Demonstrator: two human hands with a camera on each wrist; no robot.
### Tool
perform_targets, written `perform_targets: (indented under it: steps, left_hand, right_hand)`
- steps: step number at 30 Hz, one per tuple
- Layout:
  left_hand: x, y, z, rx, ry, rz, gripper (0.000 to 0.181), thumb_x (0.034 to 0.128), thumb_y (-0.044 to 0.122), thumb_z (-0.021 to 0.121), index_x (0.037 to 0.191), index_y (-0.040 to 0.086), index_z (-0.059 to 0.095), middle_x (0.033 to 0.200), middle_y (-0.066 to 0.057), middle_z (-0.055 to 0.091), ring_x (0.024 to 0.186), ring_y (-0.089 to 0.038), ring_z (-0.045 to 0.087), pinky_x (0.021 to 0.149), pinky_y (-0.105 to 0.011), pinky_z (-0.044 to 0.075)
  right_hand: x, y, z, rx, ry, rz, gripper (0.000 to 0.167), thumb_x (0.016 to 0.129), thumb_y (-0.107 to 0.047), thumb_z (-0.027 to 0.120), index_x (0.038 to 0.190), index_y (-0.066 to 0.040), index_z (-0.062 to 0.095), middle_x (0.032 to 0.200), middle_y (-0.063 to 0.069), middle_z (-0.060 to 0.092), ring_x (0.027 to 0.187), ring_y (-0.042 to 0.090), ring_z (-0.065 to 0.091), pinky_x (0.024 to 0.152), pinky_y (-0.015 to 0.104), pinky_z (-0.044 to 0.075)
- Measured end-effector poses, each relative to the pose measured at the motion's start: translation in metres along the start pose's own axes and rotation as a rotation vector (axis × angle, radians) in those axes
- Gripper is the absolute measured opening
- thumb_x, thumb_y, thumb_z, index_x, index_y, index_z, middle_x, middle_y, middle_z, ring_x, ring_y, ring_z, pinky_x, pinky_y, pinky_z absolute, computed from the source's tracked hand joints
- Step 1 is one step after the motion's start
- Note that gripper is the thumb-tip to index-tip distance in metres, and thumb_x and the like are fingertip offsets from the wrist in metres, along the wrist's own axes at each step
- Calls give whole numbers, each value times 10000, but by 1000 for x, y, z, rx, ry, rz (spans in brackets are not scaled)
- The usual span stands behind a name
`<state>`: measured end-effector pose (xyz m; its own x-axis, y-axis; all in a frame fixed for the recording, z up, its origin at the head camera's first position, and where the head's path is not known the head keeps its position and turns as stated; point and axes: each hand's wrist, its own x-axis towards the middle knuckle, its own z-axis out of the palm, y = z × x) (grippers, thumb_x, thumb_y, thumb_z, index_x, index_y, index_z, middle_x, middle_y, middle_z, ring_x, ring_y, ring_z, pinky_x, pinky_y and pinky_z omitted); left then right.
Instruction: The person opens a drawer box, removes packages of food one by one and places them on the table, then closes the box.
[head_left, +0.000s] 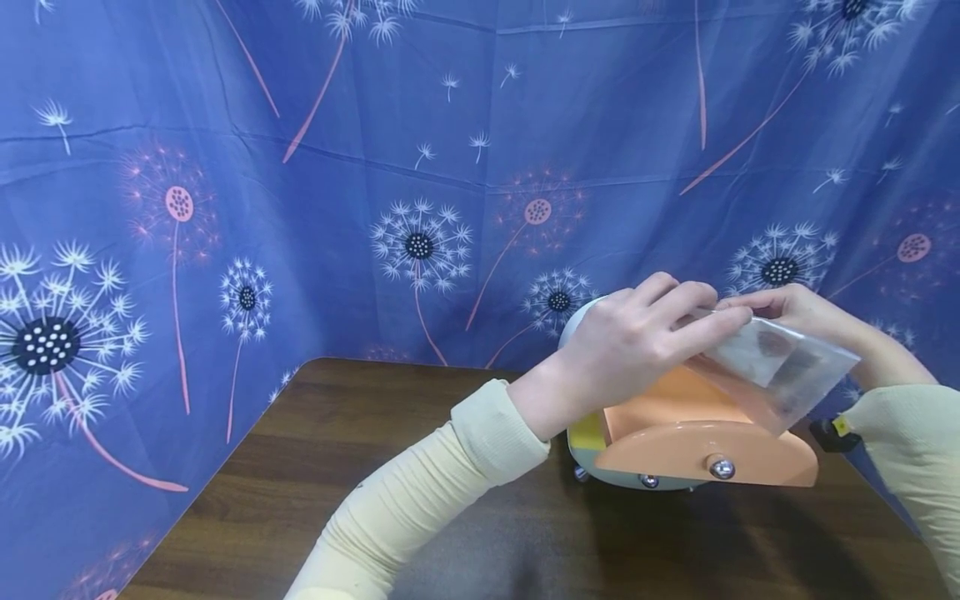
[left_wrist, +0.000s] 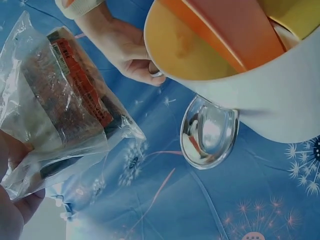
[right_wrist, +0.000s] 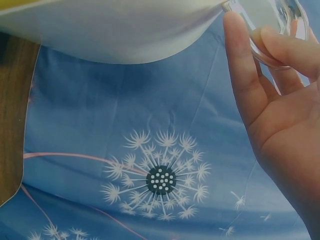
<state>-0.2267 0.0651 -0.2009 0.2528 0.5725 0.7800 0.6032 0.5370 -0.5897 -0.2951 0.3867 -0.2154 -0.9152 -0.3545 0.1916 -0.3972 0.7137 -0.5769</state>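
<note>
My left hand grips a clear plastic bag above the right side of the pale container. Seen from the left wrist, a packet with a red label lies inside the bag, and the left fingers pinch its lower edge. An orange curved panel with a silver knob faces the front of the container. My right hand is at the container's far right side, partly behind the bag; in the right wrist view its thumb and fingers hold a shiny silver handle.
The container stands on a brown wooden table near its back right part, on small silver feet. A blue cloth with dandelion prints hangs behind and at the sides. Another silver loop hangs at the container's side. A small black object shows near the right sleeve.
</note>
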Motion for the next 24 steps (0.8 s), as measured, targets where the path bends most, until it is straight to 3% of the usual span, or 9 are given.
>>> perform_targets:
  steps: [3,7,12,16,18,21,24]
  left_hand:
    - [-2,-3,-3,15,-7,-9,385,1009,105,357,1225,269,631,1042,68,636,906,-99,595,632,-139,467]
    - [-5,-7,-7,20,-10,-21,385,1007,98,365,1205,272,646,1029,66,641,903,-101,596,627,-151,471]
    - [-10,-14,-12,10,-26,-31,311,995,145,427,1175,250,658,1049,47,639,928,-123,597,674,-171,501]
    - [-15,-19,-16,7,-42,-59,294,985,148,452,1171,234,662,1040,37,640,913,-127,590,676,-180,508]
    - [-18,-22,-17,12,-42,-73,298,982,120,456,1159,232,669,1025,39,641,899,-121,590,671,-181,508]
    - [-23,-25,-17,11,-37,-91,319,971,75,455,1137,230,679,1004,44,644,885,-115,590,680,-185,510]
    - [-28,-28,-17,6,-30,-108,320,967,65,462,1118,232,689,988,44,645,878,-114,590,682,-190,511]
  right_hand:
    - [1,-1,1,-38,19,-1,406,838,-65,676,1137,-340,652,889,-204,674,745,36,628,622,241,516]
    - [1,-4,2,-63,23,73,333,879,-143,653,1189,-262,640,874,-161,690,755,39,634,631,261,521]
    - [2,-5,4,-114,3,106,454,901,-236,634,1301,-38,555,983,-105,695,848,-54,586,704,306,524]
    - [3,-5,4,-135,9,106,466,904,-238,628,1302,-11,544,1062,-117,659,878,-129,530,782,417,522]
    - [3,-6,4,-101,5,112,439,911,-204,617,1302,-18,545,1056,-130,653,864,-92,569,771,434,532]
    - [3,-7,5,-35,-6,127,371,929,-145,581,1283,-38,558,990,-148,669,803,80,671,706,303,548]
    - [2,-8,5,-3,-14,114,319,941,-102,549,1255,-48,577,965,-121,681,774,208,700,713,255,541]
